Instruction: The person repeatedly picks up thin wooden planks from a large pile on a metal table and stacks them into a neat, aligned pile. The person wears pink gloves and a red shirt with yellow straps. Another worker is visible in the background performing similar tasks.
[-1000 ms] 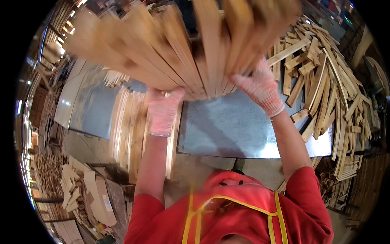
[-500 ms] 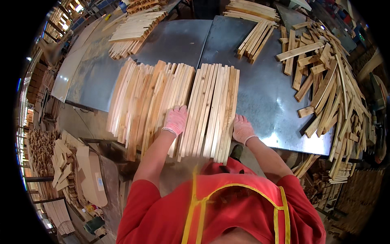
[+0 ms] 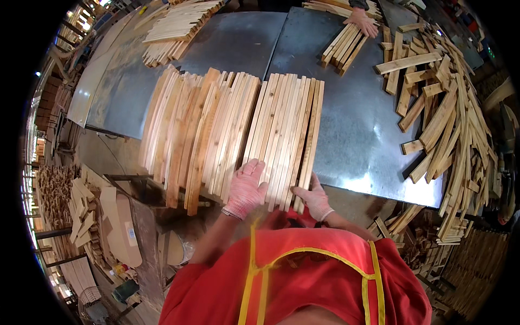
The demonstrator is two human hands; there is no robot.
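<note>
A row of pale wooden strips (image 3: 281, 124) lies side by side at the table's near edge, their near ends jutting past it. My left hand (image 3: 246, 187), in a pinkish work glove, rests on the near left part of this row, fingers stretched out and thumb apart. At the near right corner my gloved right hand (image 3: 315, 200) has its thumb over the end of the outermost strip (image 3: 309, 162) and its fingers along the outer side. A narrow dark gap parts that strip from its neighbours. Close on the left lies a second, wider row of strips (image 3: 200, 135).
Grey metal sheets (image 3: 352, 124) cover the table. A loose heap of wooden pieces (image 3: 433, 108) fills its right side. Stacked strips (image 3: 181, 30) lie at the far left. Another person's hand (image 3: 362, 23) is on a small bundle (image 3: 344, 49) at the back.
Both my hands have drawn nearer to me, to the strips' near ends; the left also shifted right. A gap has opened beside the outermost strip. Another person's hand has appeared at the far bundle.
</note>
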